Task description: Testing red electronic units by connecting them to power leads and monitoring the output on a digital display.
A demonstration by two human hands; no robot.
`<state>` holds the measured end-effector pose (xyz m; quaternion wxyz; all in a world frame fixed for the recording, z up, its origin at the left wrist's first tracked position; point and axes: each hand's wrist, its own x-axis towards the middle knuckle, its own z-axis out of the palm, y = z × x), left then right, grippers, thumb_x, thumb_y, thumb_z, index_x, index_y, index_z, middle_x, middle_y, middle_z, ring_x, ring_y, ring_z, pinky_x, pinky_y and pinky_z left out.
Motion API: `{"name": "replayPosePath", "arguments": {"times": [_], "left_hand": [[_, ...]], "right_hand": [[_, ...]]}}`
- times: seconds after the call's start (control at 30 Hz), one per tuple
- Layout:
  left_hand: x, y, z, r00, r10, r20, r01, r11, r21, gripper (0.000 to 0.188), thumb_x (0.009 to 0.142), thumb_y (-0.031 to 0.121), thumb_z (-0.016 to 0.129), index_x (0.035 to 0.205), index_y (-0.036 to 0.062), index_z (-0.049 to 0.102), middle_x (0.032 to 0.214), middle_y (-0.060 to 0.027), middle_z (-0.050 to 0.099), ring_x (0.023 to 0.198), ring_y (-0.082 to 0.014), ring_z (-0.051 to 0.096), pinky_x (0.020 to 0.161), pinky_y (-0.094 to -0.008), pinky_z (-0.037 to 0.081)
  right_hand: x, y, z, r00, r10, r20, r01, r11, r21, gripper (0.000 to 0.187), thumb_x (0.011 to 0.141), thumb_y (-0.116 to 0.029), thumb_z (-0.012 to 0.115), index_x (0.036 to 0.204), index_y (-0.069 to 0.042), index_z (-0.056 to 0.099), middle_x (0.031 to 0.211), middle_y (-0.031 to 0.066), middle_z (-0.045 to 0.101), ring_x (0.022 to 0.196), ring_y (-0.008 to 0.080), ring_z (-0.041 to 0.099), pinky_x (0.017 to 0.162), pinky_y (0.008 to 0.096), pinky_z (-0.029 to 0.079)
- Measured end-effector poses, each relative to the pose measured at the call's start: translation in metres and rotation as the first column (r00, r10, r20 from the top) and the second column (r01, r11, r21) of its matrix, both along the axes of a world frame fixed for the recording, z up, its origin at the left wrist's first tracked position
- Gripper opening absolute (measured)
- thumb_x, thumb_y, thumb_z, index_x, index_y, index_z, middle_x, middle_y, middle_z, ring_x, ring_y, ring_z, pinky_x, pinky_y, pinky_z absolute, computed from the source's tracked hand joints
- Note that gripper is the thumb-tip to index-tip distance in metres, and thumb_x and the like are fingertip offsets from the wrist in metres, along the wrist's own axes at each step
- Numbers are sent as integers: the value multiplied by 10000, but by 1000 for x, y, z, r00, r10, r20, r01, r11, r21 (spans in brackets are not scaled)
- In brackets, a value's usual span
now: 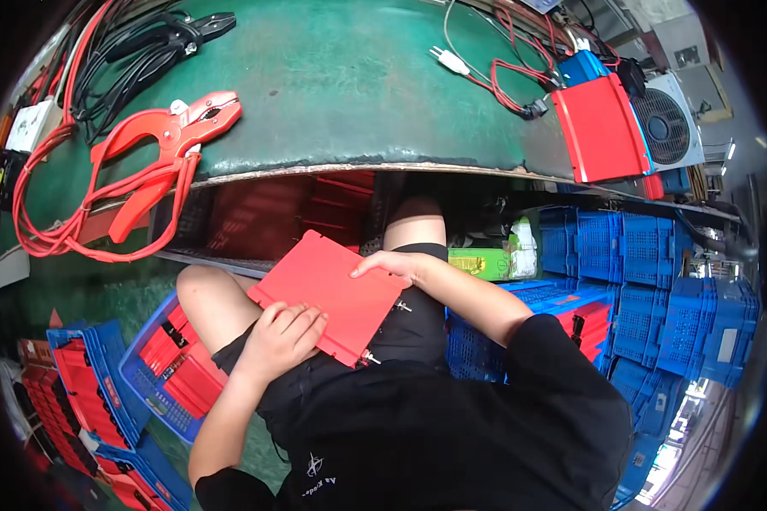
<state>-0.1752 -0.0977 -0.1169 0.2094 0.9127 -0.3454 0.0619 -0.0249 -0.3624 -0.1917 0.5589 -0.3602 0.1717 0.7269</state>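
Observation:
A flat red metal casing [337, 294] lies tilted across my lap, with small metal bolt-like fittings showing at its right edge. My left hand [285, 339] grips its near left side, the fingers close together on the top face. At the far right edge my right hand [392, 266] holds the casing, thumb on top and the other fingers hidden beneath. Both hands are closed on it, and its underside is out of sight.
Ahead is a green workbench [332, 85] bearing a large red clamp [166, 140], black cables [136, 64] and a red unit [601, 128]. A crate of red parts [175, 409] stands left of my legs. Blue crates [639, 247] are stacked at right.

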Motion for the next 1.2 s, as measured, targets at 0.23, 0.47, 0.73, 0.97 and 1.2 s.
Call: {"name": "replayPosePath", "arguments": {"times": [0.23,0.47,0.73,0.97,1.2], "left_hand": [[2,-7,-17,967,221,-131,-229,972,-49,534,750,206,708,1261,95,604,1271,-110,572,1104,-254,584,1007,-439,434],[16,-32,-38,685,538,-491,-725,567,-391,520,872,39,622,1378,36,505,1351,-182,531,1131,-325,614,973,-397,489],[68,-56,-84,316,86,-945,-898,347,-269,735,977,405,611,1477,-59,337,1375,-245,549,1296,-322,529,1075,-399,418],[43,-20,-80,-129,-708,-695,-950,290,-119,467,1036,314,534,1357,-26,532,1268,-159,646,1106,-226,668,932,-369,565],[14,-42,-47,-384,-726,-570,-804,566,-180,445,1039,308,523,1349,-11,543,1258,-156,654,1108,-230,667,957,-374,551]], "right_hand": [[19,3,13,968,-39,249,41,999,0,480,891,-163,647,1332,-6,546,1183,111,680,1048,179,676,958,335,528],[48,12,113,596,310,741,116,880,-461,575,828,-290,719,1265,53,567,1112,154,701,1050,206,672,960,290,489],[-40,-12,85,725,-268,635,481,857,-187,778,887,-157,703,1464,10,208,1312,196,525,1186,270,599,964,388,544],[-65,-48,182,359,465,809,-345,872,-348,526,930,-159,643,1408,-43,457,1133,119,678,1004,194,695,836,334,571],[-91,-33,194,-842,45,537,-287,806,-517,522,844,-240,646,1361,-254,579,1343,143,557,1238,312,558,1108,551,355]]}}
